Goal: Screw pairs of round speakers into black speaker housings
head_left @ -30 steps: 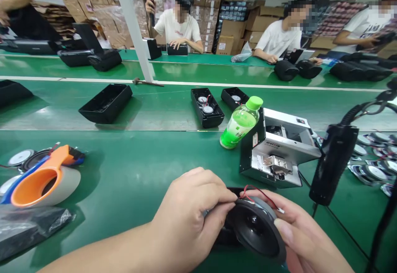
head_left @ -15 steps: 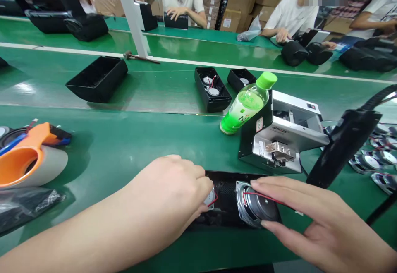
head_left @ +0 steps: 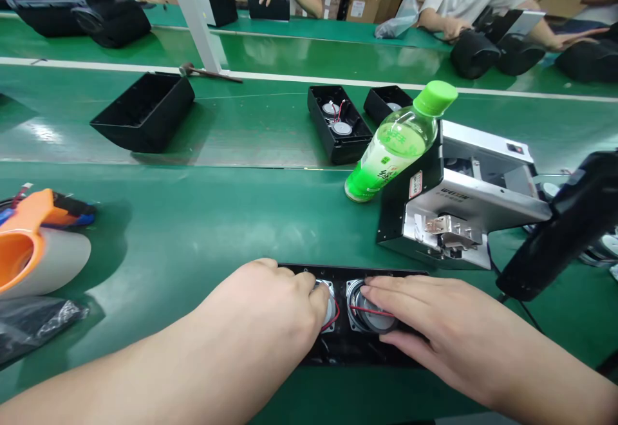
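Note:
In front of me a long black speaker casing (head_left: 355, 351) lies on the green bench. Two round speaker drivers with red wires sit side by side over it. My left hand (head_left: 277, 312) is closed around the left speaker driver (head_left: 330, 309), hiding most of it. With thumb and fingers on opposite sides of the rim, my right hand (head_left: 434, 322) grips the right speaker driver (head_left: 369, 312). That driver's square metal frame rests level in the casing, and its red wire runs back under my fingers.
Beyond the casing stand a green-capped drink bottle (head_left: 396, 148) and a metal machine (head_left: 458, 199). A black screwdriver-like tool (head_left: 560, 225) hangs at right. An orange tape dispenser (head_left: 43, 245) is at left. Black casings (head_left: 145, 113) rest farther back; co-workers sit across.
My right hand has moved left with the right speaker driver, which was tilted and now lies flatter beside the left one. My left hand stays on the left driver. The view has shifted slightly.

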Demonstrator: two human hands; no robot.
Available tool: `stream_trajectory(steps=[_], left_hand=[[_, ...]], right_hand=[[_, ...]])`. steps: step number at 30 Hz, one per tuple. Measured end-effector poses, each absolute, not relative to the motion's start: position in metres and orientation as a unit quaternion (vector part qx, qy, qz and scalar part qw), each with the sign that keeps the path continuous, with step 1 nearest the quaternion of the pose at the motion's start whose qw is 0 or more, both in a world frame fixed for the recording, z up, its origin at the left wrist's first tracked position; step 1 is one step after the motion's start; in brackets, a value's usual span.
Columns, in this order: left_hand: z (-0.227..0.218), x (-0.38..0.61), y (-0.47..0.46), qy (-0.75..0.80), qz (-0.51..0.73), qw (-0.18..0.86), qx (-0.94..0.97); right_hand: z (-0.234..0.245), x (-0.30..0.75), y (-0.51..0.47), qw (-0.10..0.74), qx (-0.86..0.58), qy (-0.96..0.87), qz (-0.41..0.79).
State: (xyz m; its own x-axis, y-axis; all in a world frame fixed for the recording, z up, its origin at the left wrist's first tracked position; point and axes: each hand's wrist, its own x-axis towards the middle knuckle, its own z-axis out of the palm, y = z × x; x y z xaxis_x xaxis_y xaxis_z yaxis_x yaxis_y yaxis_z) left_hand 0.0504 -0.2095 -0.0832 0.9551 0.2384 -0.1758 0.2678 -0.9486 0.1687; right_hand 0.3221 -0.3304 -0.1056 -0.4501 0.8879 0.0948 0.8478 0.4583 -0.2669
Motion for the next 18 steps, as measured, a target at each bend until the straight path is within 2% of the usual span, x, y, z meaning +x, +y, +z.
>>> stream_trajectory(steps=[4, 10, 18], left_hand=[[-0.0833, 0.054, -0.2077, 0.136, -0.067, 0.107, 0.983], [-0.0793, 0.0553, -0.2082, 0.14, -0.125, 0.099, 0.977], [-0.0816, 0.0559, -0.2079, 0.144, -0.143, 0.106, 0.973]], right_hand=[[-0.1052, 0.3212, -0.325, 0.092, -0.484, -0.867, 0.083], [-0.1053, 0.3218, -0.3215, 0.101, -0.492, -0.861, 0.083], [-0.1067, 0.3168, -0.3236, 0.098, -0.499, -0.86, 0.045]])
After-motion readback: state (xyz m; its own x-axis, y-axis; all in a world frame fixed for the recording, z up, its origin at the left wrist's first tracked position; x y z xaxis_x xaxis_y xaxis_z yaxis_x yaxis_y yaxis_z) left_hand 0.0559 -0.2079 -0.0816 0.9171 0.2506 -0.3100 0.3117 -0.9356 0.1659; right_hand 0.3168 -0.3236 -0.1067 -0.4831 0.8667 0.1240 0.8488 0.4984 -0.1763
